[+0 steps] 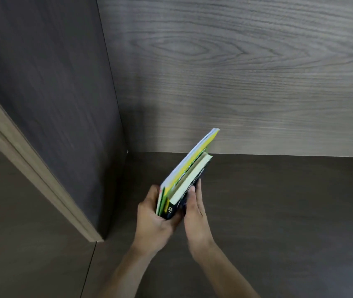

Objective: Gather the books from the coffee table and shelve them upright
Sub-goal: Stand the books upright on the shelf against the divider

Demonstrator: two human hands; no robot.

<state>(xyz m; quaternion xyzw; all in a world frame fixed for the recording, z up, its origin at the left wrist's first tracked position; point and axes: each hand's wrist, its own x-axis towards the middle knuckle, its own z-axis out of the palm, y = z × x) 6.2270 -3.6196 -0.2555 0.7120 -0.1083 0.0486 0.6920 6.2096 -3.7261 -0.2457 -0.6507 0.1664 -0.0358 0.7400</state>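
A small bundle of books [189, 168] stands on edge on the dark shelf board [279, 201], spines toward me. It holds a tall yellow and green one, thin green ones and a thicker dark one with cream pages. My left hand [154, 218] grips the bundle from the left and underneath. My right hand [195, 214] lies flat against the dark book's right cover. Together the hands press the books between them. The bundle sits a short way right of the shelf's left side wall [53, 104].
The grey wood-grain back panel [236, 72] rises right behind the books. A light wooden frame edge [31, 168] runs diagonally at the left. The shelf board stretches bare to the right of my hands.
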